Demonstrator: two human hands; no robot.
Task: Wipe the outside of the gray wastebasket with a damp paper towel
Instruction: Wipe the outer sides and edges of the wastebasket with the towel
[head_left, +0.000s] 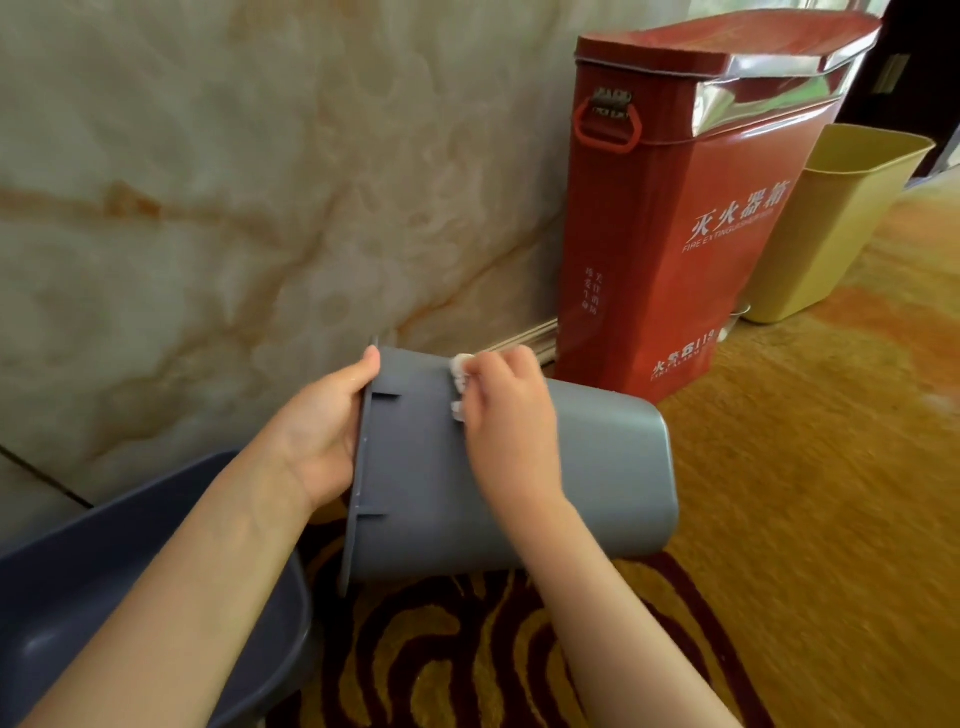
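Head view: gray wastebasket (597, 467) tipped sideways, white paper towel (460, 382) pressed on it

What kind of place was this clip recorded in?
Probably a hotel or office lobby or corridor, not a home: a polished marble wall, patterned gold carpet, and a red fire extinguisher box standing beside a yellow wastebasket.

gray wastebasket (597, 478) — on its side, held | paper towel (460, 382) — crumpled white, against wall
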